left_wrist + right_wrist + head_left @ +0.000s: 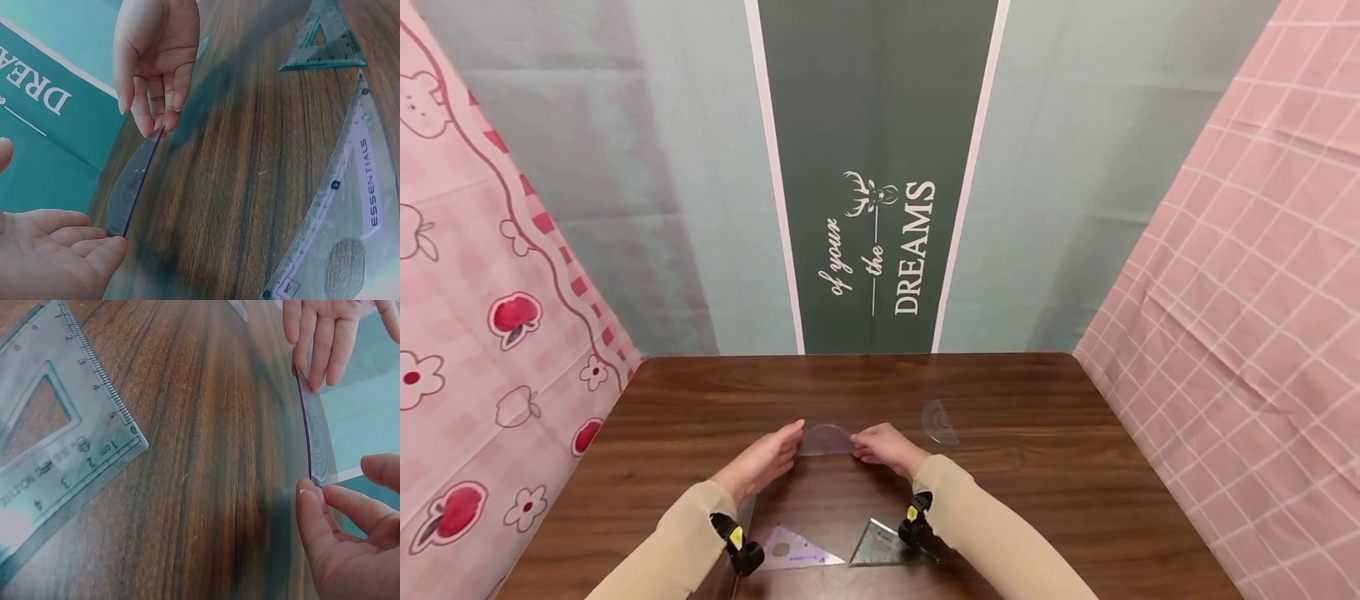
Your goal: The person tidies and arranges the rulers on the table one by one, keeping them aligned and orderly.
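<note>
A thin purple-tinted protractor (pixel 826 439) spans the gap between the two hands, its curved side toward the backdrop and its straight edge toward the person. At its left corner, the left hand (pixel 760 462) touches it with fingers extended, palm turned inward and thumb held apart. On the opposite corner, bent fingertips of the right hand (pixel 886 446) grip it, seen closer in the right wrist view, where the protractor (pixel 317 440) passes between them. A purple-printed set square (pixel 797 547) lies nearer the person. Beside it is a clear, green-edged set square (pixel 883 543), partly hidden by the right wrist camera.
A second clear protractor (pixel 938 422) lies right of the right hand. The dark wooden table (pixel 1037 500) ends at a grey-green backdrop (pixel 880 100) with white lettering. Pink cloths (pixel 1247 250) hang on both sides. A pale strip (pixel 745 510) shows beside the left cuff.
</note>
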The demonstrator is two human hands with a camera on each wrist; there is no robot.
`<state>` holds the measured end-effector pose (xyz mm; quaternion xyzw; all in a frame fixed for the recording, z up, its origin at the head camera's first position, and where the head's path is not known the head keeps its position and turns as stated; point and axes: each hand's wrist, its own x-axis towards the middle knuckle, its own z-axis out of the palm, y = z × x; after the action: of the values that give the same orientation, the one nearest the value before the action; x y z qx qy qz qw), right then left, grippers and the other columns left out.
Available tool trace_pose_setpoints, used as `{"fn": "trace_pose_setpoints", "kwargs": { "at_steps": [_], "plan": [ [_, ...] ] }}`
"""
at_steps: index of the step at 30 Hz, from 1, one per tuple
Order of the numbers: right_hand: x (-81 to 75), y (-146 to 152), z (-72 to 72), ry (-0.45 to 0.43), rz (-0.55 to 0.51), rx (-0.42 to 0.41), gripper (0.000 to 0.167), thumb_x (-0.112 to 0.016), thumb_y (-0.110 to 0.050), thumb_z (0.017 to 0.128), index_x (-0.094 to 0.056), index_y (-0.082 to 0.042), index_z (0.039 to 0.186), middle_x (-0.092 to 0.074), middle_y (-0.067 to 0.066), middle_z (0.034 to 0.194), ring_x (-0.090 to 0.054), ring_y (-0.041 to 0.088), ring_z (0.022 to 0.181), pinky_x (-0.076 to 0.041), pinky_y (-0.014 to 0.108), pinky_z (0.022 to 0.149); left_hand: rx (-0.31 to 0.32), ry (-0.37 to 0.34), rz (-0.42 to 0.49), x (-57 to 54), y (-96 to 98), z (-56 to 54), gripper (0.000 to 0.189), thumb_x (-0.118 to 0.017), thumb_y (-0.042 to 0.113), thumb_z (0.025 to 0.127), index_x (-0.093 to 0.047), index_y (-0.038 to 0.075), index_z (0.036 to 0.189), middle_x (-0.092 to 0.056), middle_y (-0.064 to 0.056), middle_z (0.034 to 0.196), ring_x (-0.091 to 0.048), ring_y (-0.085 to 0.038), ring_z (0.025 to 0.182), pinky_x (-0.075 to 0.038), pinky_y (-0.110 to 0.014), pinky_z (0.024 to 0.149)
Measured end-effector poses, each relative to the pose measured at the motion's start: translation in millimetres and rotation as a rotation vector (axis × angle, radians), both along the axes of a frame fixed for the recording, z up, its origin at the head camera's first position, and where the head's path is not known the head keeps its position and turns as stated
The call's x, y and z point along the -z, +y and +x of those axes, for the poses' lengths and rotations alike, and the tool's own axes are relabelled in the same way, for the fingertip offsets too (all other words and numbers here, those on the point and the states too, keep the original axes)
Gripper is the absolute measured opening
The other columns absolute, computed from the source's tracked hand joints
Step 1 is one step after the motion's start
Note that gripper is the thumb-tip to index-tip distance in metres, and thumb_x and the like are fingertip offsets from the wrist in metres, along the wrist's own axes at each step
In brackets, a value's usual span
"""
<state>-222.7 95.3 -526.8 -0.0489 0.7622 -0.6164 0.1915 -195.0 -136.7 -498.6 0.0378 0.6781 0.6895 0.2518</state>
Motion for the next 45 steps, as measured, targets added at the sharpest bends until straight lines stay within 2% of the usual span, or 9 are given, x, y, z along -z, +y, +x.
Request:
{"fn": "trace_pose_setpoints", "kwargs": {
  "at_steps": [8, 14, 21, 26, 37, 45],
  "plan": [
    [-2.0, 7.6, 4.4, -0.009, -0.011, 0.001, 0.03, -0.054, -0.009, 0.092, -0.058, 0.019, 0.105, -0.065, 0.021, 0.089, -0.064, 0.021, 0.08, -0.054, 0.035, 0.077, 0.023, 0.009, 0.007, -3.3, 4.8, 1.6, 0.079, -0.041, 0.043, 0.097, -0.01, -0.014, 0.142, -0.005, -0.033, 0.148, -0.005, -0.044, 0.136, -0.012, -0.053, 0.109],
    [-3.7, 15.1, 10.9, 0.001, -0.005, -0.002, 0.03, -0.054, -0.008, 0.092, -0.058, 0.019, 0.104, -0.065, 0.022, 0.091, -0.064, 0.023, 0.082, -0.053, 0.037, 0.079, 0.037, 0.007, 0.035, -5.6, 9.3, 4.4, 0.079, -0.041, 0.041, 0.097, -0.009, -0.014, 0.142, -0.006, -0.033, 0.148, -0.005, -0.045, 0.136, -0.011, -0.053, 0.109],
    [-5.1, 21.7, 16.0, 0.009, -0.013, 0.01, 0.031, -0.052, -0.007, 0.092, -0.057, 0.02, 0.106, -0.065, 0.019, 0.09, -0.064, 0.021, 0.083, -0.053, 0.036, 0.079, 0.045, 0.007, 0.041, -6.4, 14.2, 5.1, 0.077, -0.041, 0.041, 0.097, -0.009, -0.014, 0.143, -0.007, -0.032, 0.148, -0.006, -0.045, 0.136, -0.012, -0.053, 0.109],
    [-3.9, 27.0, 17.9, 0.007, -0.009, 0.015, 0.032, -0.052, -0.008, 0.092, -0.056, 0.02, 0.107, -0.065, 0.023, 0.093, -0.064, 0.023, 0.084, -0.053, 0.037, 0.079, 0.08, 0.011, 0.05, -8.9, 17.3, 6.2, 0.077, -0.04, 0.04, 0.098, -0.008, -0.015, 0.142, -0.005, -0.033, 0.148, -0.005, -0.045, 0.136, -0.011, -0.053, 0.109],
    [-4.0, 36.8, 24.3, 0.003, -0.015, 0.025, 0.032, -0.053, -0.009, 0.091, -0.057, 0.02, 0.104, -0.066, 0.016, 0.089, -0.063, 0.018, 0.079, -0.054, 0.034, 0.076, 0.115, 0.01, 0.066, -9.4, 22.5, 10.0, 0.078, -0.04, 0.04, 0.098, -0.007, -0.015, 0.142, -0.004, -0.032, 0.149, -0.005, -0.045, 0.136, -0.01, -0.053, 0.109],
    [-3.1, 44.3, 29.5, -0.001, -0.037, 0.042, 0.034, -0.053, -0.009, 0.091, -0.055, 0.022, 0.107, -0.065, 0.017, 0.092, -0.063, 0.016, 0.079, -0.054, 0.034, 0.076, 0.133, 0.003, 0.082, -10.9, 27.4, 12.6, 0.078, -0.04, 0.04, 0.097, -0.007, -0.016, 0.142, -0.004, -0.033, 0.148, -0.005, -0.046, 0.135, -0.01, -0.053, 0.109]
  ]
}}
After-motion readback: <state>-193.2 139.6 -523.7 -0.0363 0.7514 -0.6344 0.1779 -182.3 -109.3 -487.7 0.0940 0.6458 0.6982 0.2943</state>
